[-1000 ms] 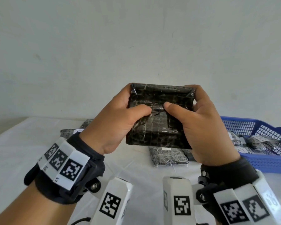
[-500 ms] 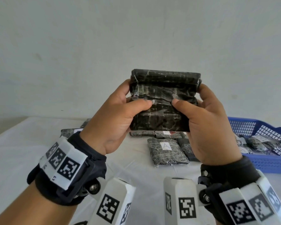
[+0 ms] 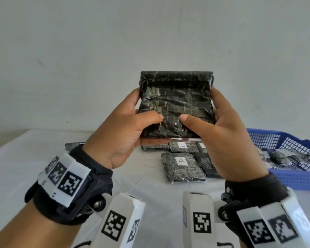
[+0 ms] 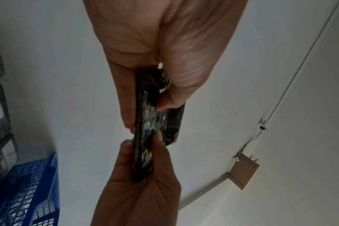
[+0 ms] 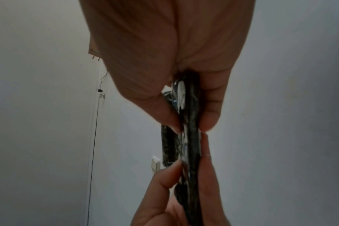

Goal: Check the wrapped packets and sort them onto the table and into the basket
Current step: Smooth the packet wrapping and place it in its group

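A black packet [image 3: 175, 102] wrapped in clear film is held upright in the air above the table, with no label on the face towards me. My left hand [image 3: 132, 126] pinches its left edge, thumb in front and fingers behind. My right hand [image 3: 220, 129] pinches its right edge the same way. The left wrist view shows the packet [image 4: 151, 122] edge-on between both hands, and so does the right wrist view, with the packet [image 5: 190, 137] a thin dark strip. More wrapped packets [image 3: 183, 166] lie on the white table [image 3: 16, 169], some with a white label marked A.
A blue mesh basket [image 3: 297, 178] stands at the right of the table and holds several wrapped packets [image 3: 288, 156]. One more packet [image 3: 72, 145] peeks out behind my left wrist. A plain white wall rises behind the table.
Both hands have lifted the packet and tipped it upright, so its far edge now points up. My thumbs slid from its middle fold down to its lower part.
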A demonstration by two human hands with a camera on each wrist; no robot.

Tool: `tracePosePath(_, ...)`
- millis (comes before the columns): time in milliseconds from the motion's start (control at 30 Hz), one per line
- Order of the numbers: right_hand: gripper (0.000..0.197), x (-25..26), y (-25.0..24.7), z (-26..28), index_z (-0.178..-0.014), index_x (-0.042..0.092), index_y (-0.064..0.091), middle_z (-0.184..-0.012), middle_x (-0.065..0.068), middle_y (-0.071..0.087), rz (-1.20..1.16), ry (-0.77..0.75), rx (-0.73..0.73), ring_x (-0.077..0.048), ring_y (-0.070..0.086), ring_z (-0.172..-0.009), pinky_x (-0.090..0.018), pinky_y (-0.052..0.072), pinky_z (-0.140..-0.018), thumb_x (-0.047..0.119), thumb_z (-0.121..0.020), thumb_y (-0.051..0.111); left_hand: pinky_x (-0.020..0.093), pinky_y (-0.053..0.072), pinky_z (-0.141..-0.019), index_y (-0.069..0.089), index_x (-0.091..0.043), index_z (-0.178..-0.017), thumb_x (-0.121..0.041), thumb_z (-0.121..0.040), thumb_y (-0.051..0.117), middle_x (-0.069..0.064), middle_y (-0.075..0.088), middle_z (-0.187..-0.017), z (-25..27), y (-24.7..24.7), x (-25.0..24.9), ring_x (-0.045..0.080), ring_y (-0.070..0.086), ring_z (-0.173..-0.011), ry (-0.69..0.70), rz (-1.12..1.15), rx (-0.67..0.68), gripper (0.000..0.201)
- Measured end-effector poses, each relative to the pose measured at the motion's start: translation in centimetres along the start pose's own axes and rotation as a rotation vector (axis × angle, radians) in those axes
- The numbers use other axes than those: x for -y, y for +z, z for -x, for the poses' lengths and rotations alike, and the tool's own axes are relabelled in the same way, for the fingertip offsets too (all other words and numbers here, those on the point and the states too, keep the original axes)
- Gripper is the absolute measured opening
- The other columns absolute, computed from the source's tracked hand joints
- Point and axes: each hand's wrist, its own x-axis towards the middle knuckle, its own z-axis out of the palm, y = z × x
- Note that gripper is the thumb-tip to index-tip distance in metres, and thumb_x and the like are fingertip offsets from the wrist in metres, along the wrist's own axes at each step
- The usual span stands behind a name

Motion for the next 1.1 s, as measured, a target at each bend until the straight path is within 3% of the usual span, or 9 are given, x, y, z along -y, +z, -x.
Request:
tracePosePath(100,0.057,0.0,0.0,0.0,-0.144,0.021,0.053,-0.117,-0.004,0.077,0.006,0.008,-0.015,-0.022,0.077,-0.104,-0.044,0.063,-0.091,0.003,-0.094,0.074,0.036,0.063,-0.065,0.061,-0.024,-0.129,0.004,-0.095,0.059,0.014,0.076,-0.113,0.0,-0.1,-0.1,0.024,0.077,-0.091,0.003,-0.014,-0.020,0.044)
tracePosePath(267,0.063,-0.1,-0.4,0.1,-0.149,0.020,0.046,-0.129,-0.003,0.072,0.045,0.021,0.084,-0.019,0.072,-0.116,-0.042,0.059,-0.100,0.006,-0.095,0.074,0.031,0.062,-0.062,0.060,-0.018,-0.130,0.002,-0.094,0.061,0.009,0.076,-0.099,-0.1,-0.1,-0.1,0.022,0.077,-0.084,-0.022,0.031,-0.033,0.041)
tracePosePath(367,0.084,-0.2,-0.8,0.3,-0.158,0.031,0.034,-0.144,0.012,0.061,0.133,-0.006,0.097,0.004,0.063,-0.124,-0.019,0.052,-0.103,0.030,-0.090,0.082,0.028,0.062,-0.060,0.064,-0.008,-0.122,0.002,-0.095,0.059,0.009,0.077,-0.095,-0.1,-0.2,-0.3,0.019,0.077,-0.080,-0.079,0.060,-0.037,0.029)
tracePosePath(467,0.120,-0.1,-1.1,0.6,-0.164,0.040,0.018,-0.158,0.026,0.032,0.244,-0.013,0.066,0.027,0.035,-0.133,0.000,0.037,-0.101,0.064,-0.065,0.081,0.024,0.063,-0.060,0.075,0.000,-0.090,-0.007,-0.088,0.062,0.013,0.078,-0.086,0.0,-0.5,-0.5,0.021,0.078,-0.072,-0.157,0.143,0.035,0.014)
tracePosePath(567,0.117,-0.1,-1.1,0.7,-0.161,0.038,0.030,-0.156,0.022,0.036,0.219,-0.049,0.047,0.024,0.035,-0.134,-0.001,0.038,-0.100,0.069,-0.058,0.074,0.028,0.065,-0.064,0.076,-0.002,-0.086,-0.020,-0.077,0.064,0.017,0.077,-0.090,0.2,-0.3,-0.7,0.027,0.078,-0.074,-0.194,0.189,0.079,0.023)
tracePosePath(733,0.093,-0.5,-0.8,0.6,-0.141,0.024,0.062,-0.133,0.004,0.064,0.201,-0.045,-0.020,-0.008,0.068,-0.117,-0.019,0.057,-0.092,0.062,-0.059,0.085,0.041,0.048,-0.101,0.057,-0.004,-0.108,-0.031,-0.073,0.068,0.012,0.062,-0.107,0.1,-0.1,0.3,0.024,0.060,-0.107,0.007,0.138,0.042,0.045)
tracePosePath(800,0.090,-0.6,-0.8,0.5,-0.138,0.017,0.064,-0.121,-0.003,0.073,0.162,-0.027,-0.034,-0.013,0.075,-0.105,-0.023,0.061,-0.086,0.049,-0.061,0.099,0.041,0.045,-0.103,0.049,0.010,-0.123,-0.029,-0.077,0.064,0.021,0.059,-0.117,-0.2,-0.2,0.5,0.032,0.058,-0.113,0.083,0.148,0.056,0.061)
tracePosePath(900,0.087,-0.5,-0.3,0.5,-0.137,0.013,0.063,-0.111,-0.002,0.078,0.130,-0.026,-0.041,-0.013,0.078,-0.098,-0.026,0.062,-0.085,0.041,-0.060,0.091,0.045,0.048,-0.103,0.045,0.015,-0.133,-0.026,-0.081,0.065,0.035,0.059,-0.127,-0.3,-0.3,0.7,0.039,0.061,-0.118,0.137,0.110,0.010,0.069)
tracePosePath(1100,0.073,-0.5,0.2,0.3,-0.139,0.019,0.056,-0.114,0.005,0.076,0.067,-0.023,-0.036,-0.010,0.074,-0.104,-0.026,0.060,-0.086,0.043,-0.076,0.083,0.033,0.059,-0.089,0.055,-0.001,-0.135,-0.031,-0.088,0.067,0.014,0.072,-0.125,-0.7,-0.1,0.8,0.022,0.071,-0.113,0.111,0.079,-0.153,0.057)
